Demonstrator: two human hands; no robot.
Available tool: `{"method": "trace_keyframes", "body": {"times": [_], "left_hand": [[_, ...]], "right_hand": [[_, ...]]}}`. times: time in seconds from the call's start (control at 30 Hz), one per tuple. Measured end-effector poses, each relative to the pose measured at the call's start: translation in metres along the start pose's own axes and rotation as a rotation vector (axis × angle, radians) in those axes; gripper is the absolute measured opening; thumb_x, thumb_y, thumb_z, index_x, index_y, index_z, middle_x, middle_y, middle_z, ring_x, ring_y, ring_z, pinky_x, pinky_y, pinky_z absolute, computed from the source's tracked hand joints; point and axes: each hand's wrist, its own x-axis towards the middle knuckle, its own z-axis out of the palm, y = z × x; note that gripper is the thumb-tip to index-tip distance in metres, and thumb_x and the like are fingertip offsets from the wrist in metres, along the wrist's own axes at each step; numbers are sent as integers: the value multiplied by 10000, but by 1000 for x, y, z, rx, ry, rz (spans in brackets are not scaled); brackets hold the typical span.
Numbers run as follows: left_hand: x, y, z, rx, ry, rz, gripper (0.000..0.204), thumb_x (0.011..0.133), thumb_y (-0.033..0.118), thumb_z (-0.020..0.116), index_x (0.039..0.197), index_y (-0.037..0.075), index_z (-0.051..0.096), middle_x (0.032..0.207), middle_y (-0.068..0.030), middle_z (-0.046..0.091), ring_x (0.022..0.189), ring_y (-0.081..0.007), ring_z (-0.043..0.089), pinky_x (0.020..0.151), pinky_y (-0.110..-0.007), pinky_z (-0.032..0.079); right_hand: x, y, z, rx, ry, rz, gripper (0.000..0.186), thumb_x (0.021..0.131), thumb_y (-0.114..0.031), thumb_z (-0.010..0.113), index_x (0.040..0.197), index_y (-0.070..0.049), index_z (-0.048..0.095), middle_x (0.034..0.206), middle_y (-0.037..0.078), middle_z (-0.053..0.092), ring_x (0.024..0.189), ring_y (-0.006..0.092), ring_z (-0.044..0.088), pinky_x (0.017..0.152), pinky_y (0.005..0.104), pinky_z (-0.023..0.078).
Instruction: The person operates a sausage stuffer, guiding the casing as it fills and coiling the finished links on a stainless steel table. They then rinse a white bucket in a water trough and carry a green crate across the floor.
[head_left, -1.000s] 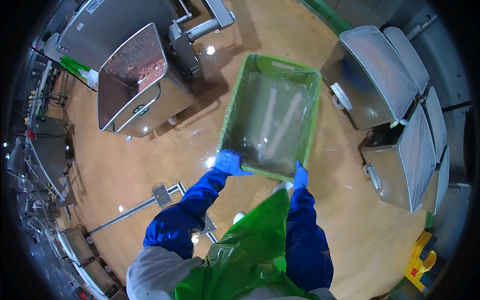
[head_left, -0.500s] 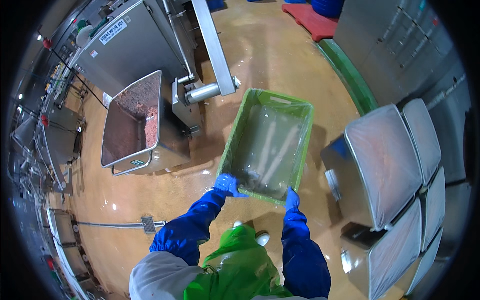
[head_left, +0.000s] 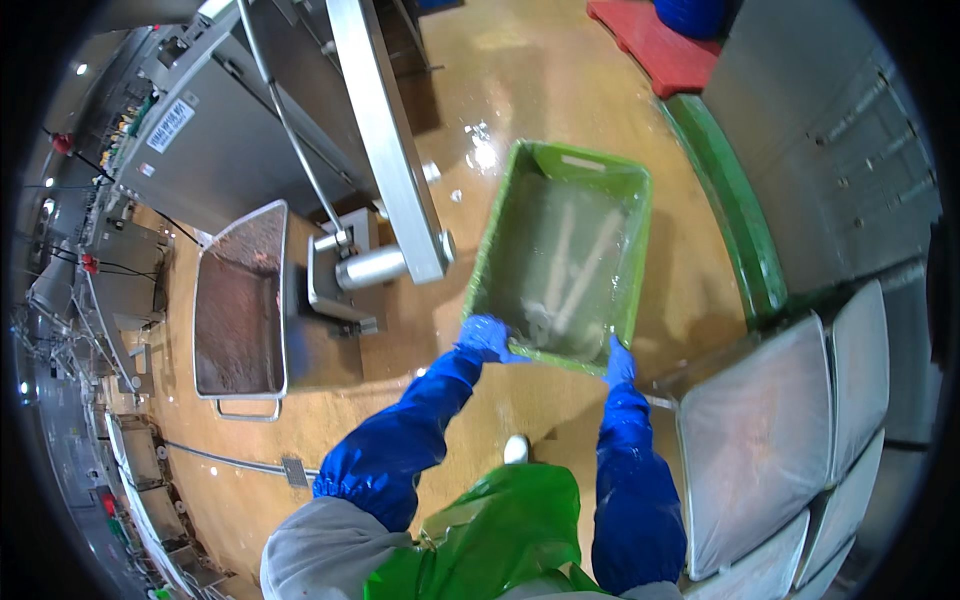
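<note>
I see both hands in blue gloves, held apart at the near rim of a green plastic crate [head_left: 560, 255]. The left hand [head_left: 485, 335] is clamped on the near left corner; the right hand [head_left: 619, 362] grips the near right corner. The crate hangs in the air above the wet tan floor [head_left: 520, 90], out in front of the hands and tilted away from them. Inside it lies a clear film with pale long shapes under it; I cannot tell what they are through the glare. Left of the left hand stands a steel column [head_left: 390, 150] with a steel bin [head_left: 240, 300] of reddish ground material beyond it. Right of the right hand stand covered steel carts [head_left: 760, 440]. A green apron [head_left: 490, 540] hangs below the forearms.
</note>
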Motion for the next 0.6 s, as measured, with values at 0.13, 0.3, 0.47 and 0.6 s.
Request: {"method": "trace_keyframes", "body": {"times": [0.13, 0.3, 0.47, 0.6], "left_hand": [[109, -7, -50, 79, -4, -18, 761, 591, 806, 540, 728, 75, 701, 731, -166, 656, 719, -350, 635, 662, -439, 511], [245, -33, -102, 138, -151, -140, 741, 588, 809, 547, 702, 93, 702, 717, -154, 656, 726, -336, 643, 661, -437, 514], [370, -62, -131, 101, -106, -198, 743, 591, 827, 531, 695, 108, 686, 700, -148, 642, 703, -335, 626, 645, -455, 498], [475, -84, -175, 112, -104, -205, 746, 601, 826, 525, 710, 108, 695, 708, -135, 649, 722, -334, 631, 655, -447, 501]], "right_hand": [[139, -52, 6, 276, -75, -40, 649, 815, -578, 523, 995, 36, 634, 951, 203, 651, 867, 295, 630, 737, 431, 491], [232, -174, 8, 369, -224, -3, 509, 874, -465, 558, 1167, -49, 566, 1025, 123, 625, 861, 280, 621, 681, 456, 519], [275, -336, -15, 230, -127, -5, 678, 790, -579, 574, 1001, 60, 654, 942, 207, 668, 860, 295, 642, 725, 423, 518], [337, -441, -22, 115, -55, -10, 707, 769, -588, 584, 1016, 72, 642, 998, 240, 647, 928, 313, 631, 740, 421, 519]]}}
